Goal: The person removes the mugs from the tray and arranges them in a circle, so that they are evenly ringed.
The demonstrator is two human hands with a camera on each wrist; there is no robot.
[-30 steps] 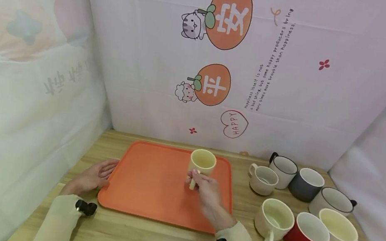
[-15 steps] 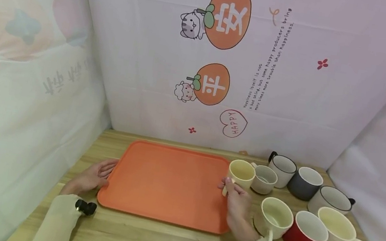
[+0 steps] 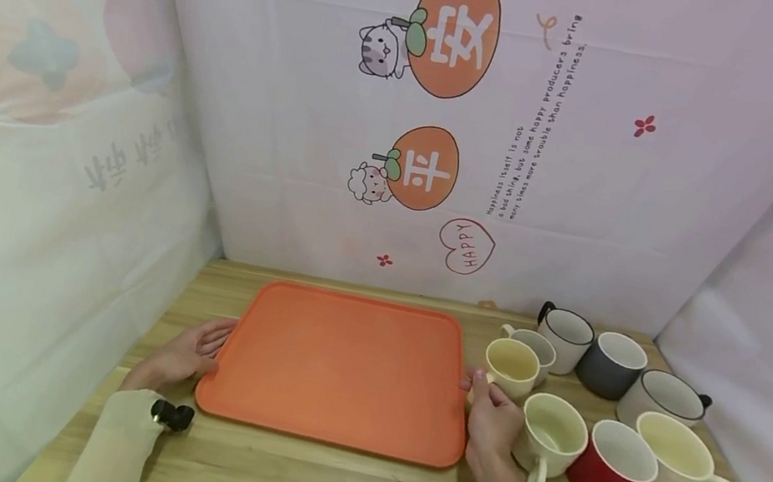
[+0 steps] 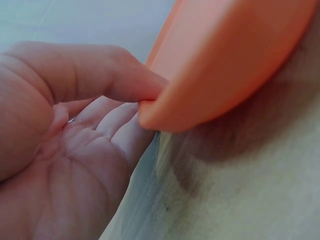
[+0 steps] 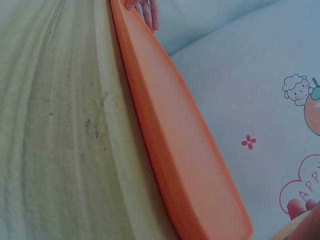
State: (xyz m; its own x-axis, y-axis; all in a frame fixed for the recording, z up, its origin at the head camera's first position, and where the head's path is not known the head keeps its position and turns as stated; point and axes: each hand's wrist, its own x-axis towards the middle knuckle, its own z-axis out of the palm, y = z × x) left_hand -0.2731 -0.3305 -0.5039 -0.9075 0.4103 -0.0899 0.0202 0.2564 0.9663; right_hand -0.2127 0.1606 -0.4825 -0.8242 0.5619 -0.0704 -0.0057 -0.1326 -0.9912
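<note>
An orange tray [image 3: 339, 372] lies on the wooden table. At its left edge is my left hand [image 3: 180, 356]. In the left wrist view, the thumb [image 4: 130, 82] presses on the tray's rim [image 4: 195, 95] and the fingers stretch out below it. Just off the tray's right edge, my right hand [image 3: 493, 431] grips a pale yellow mug [image 3: 514, 362] by its handle. That mug partly hides a small grey-beige mug [image 3: 542, 348] behind it. A cream mug [image 3: 554, 428] stands beside the right hand. At the right wrist view's lower corner, only fingertips [image 5: 296, 207] and a bit of the mug show.
A red mug [image 3: 607, 478], a pale yellow mug [image 3: 674, 459] with a round handle, a dark grey mug [image 3: 611, 369] and two black-rimmed white mugs, one at the back [image 3: 564, 341] and one farther right [image 3: 668, 403], crowd the right side. Printed white cloth [image 3: 358, 228] encloses the table.
My right hand has carried the pale yellow mug from above the tray rightward, past its right edge to the other mugs, and lower. My left hand has stayed at the tray's left edge.
</note>
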